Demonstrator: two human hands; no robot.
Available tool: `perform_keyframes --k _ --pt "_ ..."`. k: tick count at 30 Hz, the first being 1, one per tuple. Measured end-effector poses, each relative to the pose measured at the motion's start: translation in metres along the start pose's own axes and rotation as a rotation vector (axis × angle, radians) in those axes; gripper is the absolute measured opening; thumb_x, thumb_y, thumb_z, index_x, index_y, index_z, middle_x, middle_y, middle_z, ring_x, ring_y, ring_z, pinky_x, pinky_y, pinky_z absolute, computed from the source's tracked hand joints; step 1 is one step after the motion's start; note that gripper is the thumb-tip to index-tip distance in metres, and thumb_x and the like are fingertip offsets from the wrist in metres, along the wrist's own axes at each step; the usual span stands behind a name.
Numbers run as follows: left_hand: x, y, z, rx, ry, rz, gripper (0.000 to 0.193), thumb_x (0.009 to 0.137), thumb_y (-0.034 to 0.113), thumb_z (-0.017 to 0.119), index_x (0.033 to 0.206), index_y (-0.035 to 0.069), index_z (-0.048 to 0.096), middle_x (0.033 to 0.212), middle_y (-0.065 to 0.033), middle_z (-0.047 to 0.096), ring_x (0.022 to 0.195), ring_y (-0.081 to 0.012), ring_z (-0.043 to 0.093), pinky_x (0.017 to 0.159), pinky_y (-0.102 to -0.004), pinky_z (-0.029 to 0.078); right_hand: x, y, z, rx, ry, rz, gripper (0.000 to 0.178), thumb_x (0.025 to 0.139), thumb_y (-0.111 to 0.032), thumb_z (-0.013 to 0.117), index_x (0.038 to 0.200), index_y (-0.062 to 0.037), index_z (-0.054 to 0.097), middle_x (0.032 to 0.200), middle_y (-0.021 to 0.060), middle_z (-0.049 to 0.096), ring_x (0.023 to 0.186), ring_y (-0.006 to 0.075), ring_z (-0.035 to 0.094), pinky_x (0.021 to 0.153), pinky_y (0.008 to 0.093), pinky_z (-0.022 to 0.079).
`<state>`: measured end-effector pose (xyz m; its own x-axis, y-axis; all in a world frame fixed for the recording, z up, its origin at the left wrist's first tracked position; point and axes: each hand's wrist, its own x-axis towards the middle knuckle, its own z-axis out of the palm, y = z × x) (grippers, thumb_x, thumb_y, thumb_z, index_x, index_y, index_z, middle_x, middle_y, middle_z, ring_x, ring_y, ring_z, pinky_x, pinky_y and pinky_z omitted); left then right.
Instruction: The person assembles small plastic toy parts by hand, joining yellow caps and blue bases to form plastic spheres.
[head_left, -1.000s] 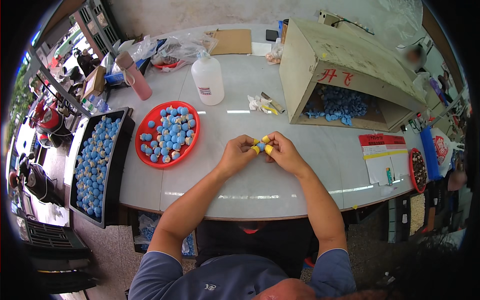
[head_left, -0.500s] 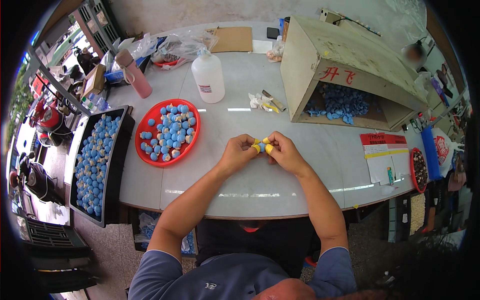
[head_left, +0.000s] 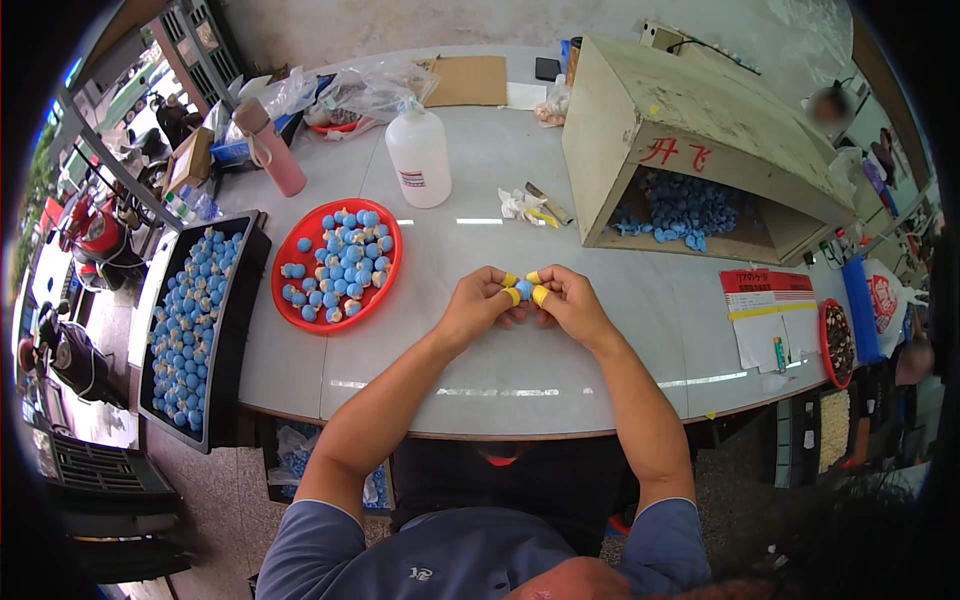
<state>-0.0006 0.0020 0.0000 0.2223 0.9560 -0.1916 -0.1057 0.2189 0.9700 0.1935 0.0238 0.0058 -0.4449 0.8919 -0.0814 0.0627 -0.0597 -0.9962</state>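
Between my two hands, just above the table, is a small blue ball (head_left: 524, 290). My left hand (head_left: 482, 302) pinches it from the left and my right hand (head_left: 566, 303) from the right. Yellow tape or finger covers wrap the thumb and index fingertips of both hands. A red round tray (head_left: 392, 262) to the left holds many blue balls with pale tufts. More such balls fill a long black bin (head_left: 257, 262) at the table's left end. Soft blue pieces (head_left: 690, 205) lie heaped inside an open-fronted cream box (head_left: 600, 150) at the back right.
Behind my hands stand a translucent white bottle (head_left: 418, 160) and a pink flask (head_left: 272, 150). A crumpled tissue (head_left: 524, 205) lies beside a blade-like tool (head_left: 549, 202). Red-and-white papers (head_left: 766, 295) and a red bowl (head_left: 824, 345) are at the right edge.
The fingers of both hands have shifted slightly around the blue ball, and more of it shows now, looking rounder. The arms have barely moved.
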Motion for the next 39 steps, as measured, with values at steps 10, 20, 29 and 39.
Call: perform_keyframes --k 10,20,29,39 --pt "0.0 -0.004 0.001 0.06 0.003 0.036 0.023 0.093 0.008 0.061 0.109 -0.007 0.054 0.098 -0.0118 0.067 0.08 -0.0148 0.069 0.067 -0.0252 0.056 0.001 0.007 0.001 -0.073 -0.009 -0.034 0.011 0.095 -0.005 0.056 0.104 0.0009 0.057 0.093 0.004 0.063 0.069 0.0058 0.056 0.058 0.0204 0.05" --pt "0.0 -0.004 0.003 0.038 0.003 0.037 0.029 0.091 0.003 0.059 0.114 -0.011 0.049 0.095 -0.0135 0.066 0.077 -0.0151 0.067 0.067 -0.0255 0.055 0.002 0.01 0.002 -0.097 0.001 -0.041 0.011 0.095 -0.005 0.055 0.105 0.0003 0.056 0.092 0.0037 0.062 0.07 0.0058 0.057 0.058 0.0211 0.05" --pt "0.002 -0.005 0.002 0.037 0.006 0.036 0.03 0.091 0.004 0.058 0.115 -0.011 0.049 0.095 -0.0136 0.066 0.078 -0.0153 0.067 0.067 -0.0257 0.055 0.001 0.008 0.003 -0.117 0.012 -0.039 0.013 0.095 -0.004 0.055 0.107 0.0005 0.056 0.091 0.0039 0.063 0.068 0.006 0.058 0.058 0.0208 0.051" --pt "0.003 -0.006 -0.001 0.047 -0.02 0.054 0.032 0.092 0.005 0.06 0.118 -0.011 0.048 0.1 -0.0139 0.065 0.083 -0.0147 0.067 0.073 -0.0263 0.057 0.004 0.009 0.001 -0.055 0.012 -0.049 0.013 0.094 -0.002 0.056 0.107 0.0024 0.056 0.091 0.0049 0.063 0.067 0.0068 0.058 0.058 0.0215 0.052"
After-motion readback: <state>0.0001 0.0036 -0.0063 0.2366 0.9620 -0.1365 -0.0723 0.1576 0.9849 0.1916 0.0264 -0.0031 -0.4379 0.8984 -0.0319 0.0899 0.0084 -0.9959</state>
